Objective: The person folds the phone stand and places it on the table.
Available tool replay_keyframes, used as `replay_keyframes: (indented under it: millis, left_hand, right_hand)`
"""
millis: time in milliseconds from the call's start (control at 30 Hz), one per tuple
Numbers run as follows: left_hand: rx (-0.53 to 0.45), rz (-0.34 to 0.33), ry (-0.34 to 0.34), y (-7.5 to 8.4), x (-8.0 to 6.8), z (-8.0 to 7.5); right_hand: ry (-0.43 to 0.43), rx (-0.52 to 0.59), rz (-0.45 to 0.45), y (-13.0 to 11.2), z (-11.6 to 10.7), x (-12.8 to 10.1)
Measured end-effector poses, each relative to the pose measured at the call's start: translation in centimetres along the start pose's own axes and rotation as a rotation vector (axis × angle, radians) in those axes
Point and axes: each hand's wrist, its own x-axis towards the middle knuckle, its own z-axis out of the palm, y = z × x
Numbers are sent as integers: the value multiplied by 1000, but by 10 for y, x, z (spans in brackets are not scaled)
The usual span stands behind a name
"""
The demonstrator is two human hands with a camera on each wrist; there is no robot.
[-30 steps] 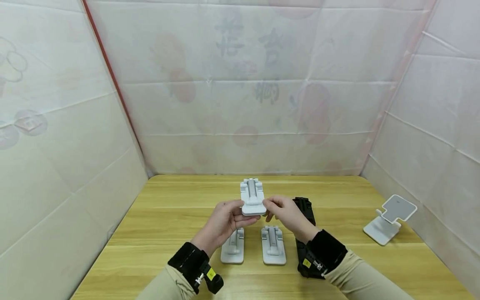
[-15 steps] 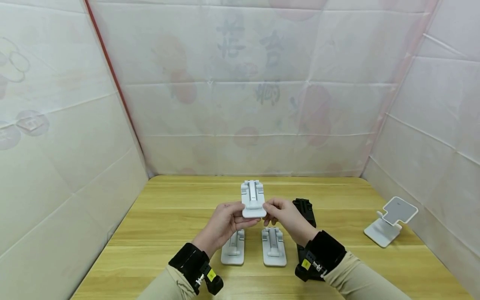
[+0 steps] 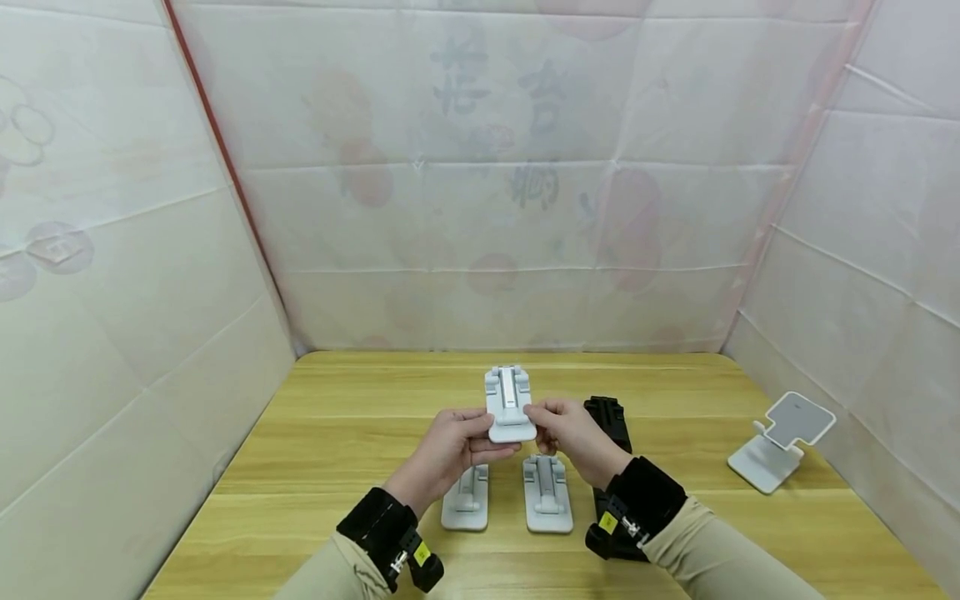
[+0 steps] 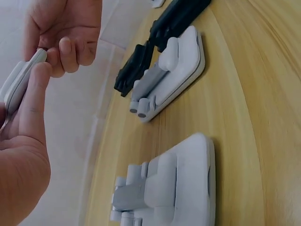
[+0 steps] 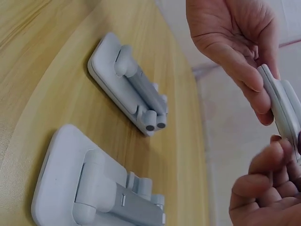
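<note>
A folded white phone stand (image 3: 512, 421) is held up above the wooden table in the head view, its hinge end pointing away. My left hand (image 3: 455, 442) grips its left edge, thumb on the near face and fingers spread beneath. At the opposite edge, my right hand (image 3: 572, 429) pinches the lower right corner with thumb and curled fingers. Both hands also meet at the stand's thin edge (image 5: 277, 101) in the right wrist view. Below them, two more folded white phone stands, one on the left (image 3: 465, 504) and one on the right (image 3: 548, 500), lie flat.
Black folded phone stands (image 3: 609, 421) lie right of the white ones, partly hidden by my right forearm. An unfolded white stand with a grey plate (image 3: 798, 419) stands at the table's right. Sheeted walls (image 3: 480, 208) enclose the wooden table (image 3: 360, 392) behind and at both sides.
The held phone stand has come slightly lower and to the right, and its front face now shows more fully. Both hands keep their hold.
</note>
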Motion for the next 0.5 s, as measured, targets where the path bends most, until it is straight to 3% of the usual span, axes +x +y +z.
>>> replay_keyframes:
  millis: [233,500]
  left_hand:
    - [179,-26,45,0,-1,-8]
    - [583,-5,163,5,-15,-36]
  right_hand:
    - [106,7,12,2,0,5]
    - [185,-10,42,16,-19,12]
